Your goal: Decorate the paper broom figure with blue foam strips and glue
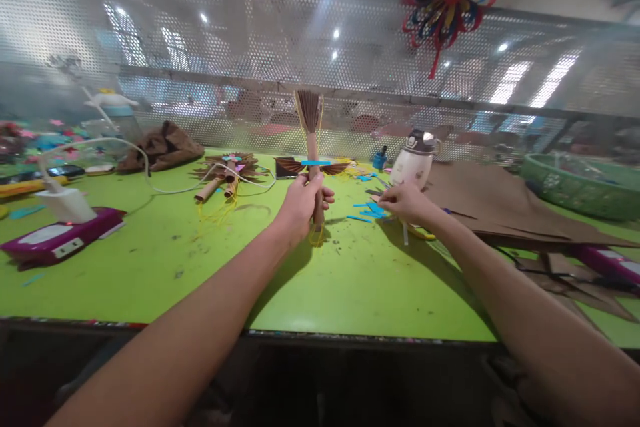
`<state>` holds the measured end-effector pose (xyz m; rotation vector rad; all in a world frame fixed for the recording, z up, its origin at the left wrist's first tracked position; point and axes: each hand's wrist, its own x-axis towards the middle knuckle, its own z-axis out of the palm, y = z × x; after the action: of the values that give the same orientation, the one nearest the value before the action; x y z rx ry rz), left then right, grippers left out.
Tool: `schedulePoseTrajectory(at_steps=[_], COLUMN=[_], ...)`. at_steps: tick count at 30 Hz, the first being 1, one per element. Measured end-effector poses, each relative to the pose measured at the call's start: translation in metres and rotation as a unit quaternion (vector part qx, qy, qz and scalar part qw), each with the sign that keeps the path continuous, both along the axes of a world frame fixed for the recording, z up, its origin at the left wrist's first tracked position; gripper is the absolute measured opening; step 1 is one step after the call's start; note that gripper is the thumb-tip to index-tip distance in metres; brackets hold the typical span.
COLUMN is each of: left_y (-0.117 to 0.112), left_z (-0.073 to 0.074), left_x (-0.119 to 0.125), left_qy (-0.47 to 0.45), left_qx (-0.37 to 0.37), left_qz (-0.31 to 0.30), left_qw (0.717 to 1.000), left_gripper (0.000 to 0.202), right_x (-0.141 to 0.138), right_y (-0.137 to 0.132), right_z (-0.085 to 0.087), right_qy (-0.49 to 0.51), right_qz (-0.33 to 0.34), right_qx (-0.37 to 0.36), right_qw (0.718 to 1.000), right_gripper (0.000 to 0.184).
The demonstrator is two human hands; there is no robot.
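Note:
My left hand (306,203) is wrapped round the rolled brown paper tube (313,147) of a paper craft, held upright over the green table. A pleated brown fan (309,110) edged in yellow tops the tube, and a blue paper strip (316,163) crosses it. Pleated brown paper spreads to both sides behind. My right hand (404,201) is closed in a pinch beside several loose blue paper strips (370,209); what sits between its fingertips is too small to make out. Below that hand, a translucent stick (405,233) and a yellow curved piece (425,235) show partly.
More rolled and pleated paper pieces (230,177) lie at left centre with loose yellow thread. A purple power strip (65,237) with a white cable is on the left. A white bottle (414,157), brown paper sheets (480,200) and a green basket (585,187) stand right.

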<state>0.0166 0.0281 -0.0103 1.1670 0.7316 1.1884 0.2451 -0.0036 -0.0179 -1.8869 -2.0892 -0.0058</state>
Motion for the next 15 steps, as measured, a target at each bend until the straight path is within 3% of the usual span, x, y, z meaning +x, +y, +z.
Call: schedulePoseTrajectory(at_steps=[4,15], left_y=[0.002,0.006], left_z=[-0.002,-0.007], left_x=[-0.001,-0.002], left_qy=[0.011,0.025], left_qx=[-0.006,-0.011], left_qz=[0.001,-0.001], left_qw=[1.000,1.000], left_gripper=[0.009,0.012], right_x=[-0.019,-0.031], right_y=[0.019,0.076], right_z=[-0.002,0.010], right_qy=[-0.083,-0.233], right_qz=[0.037,0.033], right_qx=[-0.066,-0.226], right_qw=[0.994,0.945], right_gripper=[0.017,0.030])
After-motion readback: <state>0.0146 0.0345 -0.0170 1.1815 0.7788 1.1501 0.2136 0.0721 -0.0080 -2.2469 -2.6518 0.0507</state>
